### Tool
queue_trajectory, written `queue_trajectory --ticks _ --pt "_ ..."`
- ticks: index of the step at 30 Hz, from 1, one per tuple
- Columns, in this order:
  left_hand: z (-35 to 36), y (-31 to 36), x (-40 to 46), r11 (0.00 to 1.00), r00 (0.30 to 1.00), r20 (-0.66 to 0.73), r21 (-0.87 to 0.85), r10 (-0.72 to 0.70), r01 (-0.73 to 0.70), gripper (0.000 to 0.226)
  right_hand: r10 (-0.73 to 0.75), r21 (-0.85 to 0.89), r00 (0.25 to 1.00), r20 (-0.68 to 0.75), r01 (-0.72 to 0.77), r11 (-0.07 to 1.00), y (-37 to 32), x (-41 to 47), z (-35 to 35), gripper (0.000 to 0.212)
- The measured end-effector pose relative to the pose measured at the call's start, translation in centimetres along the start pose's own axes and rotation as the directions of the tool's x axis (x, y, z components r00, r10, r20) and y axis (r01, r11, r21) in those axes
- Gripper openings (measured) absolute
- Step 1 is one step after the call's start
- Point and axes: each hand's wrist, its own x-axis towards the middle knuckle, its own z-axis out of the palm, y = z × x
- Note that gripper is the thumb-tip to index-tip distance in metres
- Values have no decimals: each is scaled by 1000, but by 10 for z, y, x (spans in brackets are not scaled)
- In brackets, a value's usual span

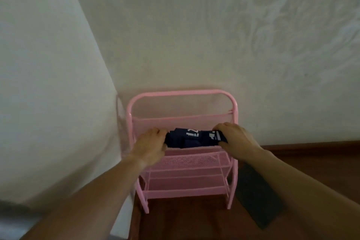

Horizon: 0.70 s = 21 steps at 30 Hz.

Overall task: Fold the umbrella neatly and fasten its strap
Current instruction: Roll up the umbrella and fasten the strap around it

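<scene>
A folded navy umbrella [191, 138] with white lettering lies crosswise on the top shelf of a pink metal rack [183, 95]. My left hand [150, 146] grips its left end and my right hand [236, 139] grips its right end. Both ends of the umbrella are hidden under my fingers. I cannot see its strap.
The rack stands in a corner against pale walls [194, 35], with several mesh shelves below the top one. A dark flat rectangle [257, 197] lies on the brown wooden floor [194, 220] to the rack's right. A pale wall surface [48, 84] rises close on the left.
</scene>
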Motion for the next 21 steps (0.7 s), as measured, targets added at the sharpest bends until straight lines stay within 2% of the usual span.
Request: queue_trajectory --ticks 6,9,11,13,15,16,19,21 --pt "55 -23 19 968 988 95 -208 -122 140 18 -59 -55 990 127 67 996 20 29 53 34" --pt "65 -25 13 969 981 140 -187 -136 161 29 -37 -71 982 183 51 996 17 30 68 41" --pt "67 -23 3 971 993 76 -214 -90 104 34 -16 -62 985 174 27 998 14 27 70 42" --pt "69 -20 -9 966 999 -34 -254 33 -40 30 -43 -53 992 121 50 997 6 18 72 36" --pt "74 -19 -18 972 977 -124 -138 172 -189 22 -91 -88 992 87 99 991 -2 11 79 29" --pt "76 -20 -20 974 970 -144 -89 195 -209 19 -95 -133 992 85 106 985 -5 9 83 23" --pt "74 -14 -19 986 973 -167 -30 159 -166 13 -75 -236 997 28 80 968 -11 8 90 14" --pt "61 -3 -28 989 981 -131 50 141 -136 22 -60 -250 998 -5 56 967 -18 1 83 23"
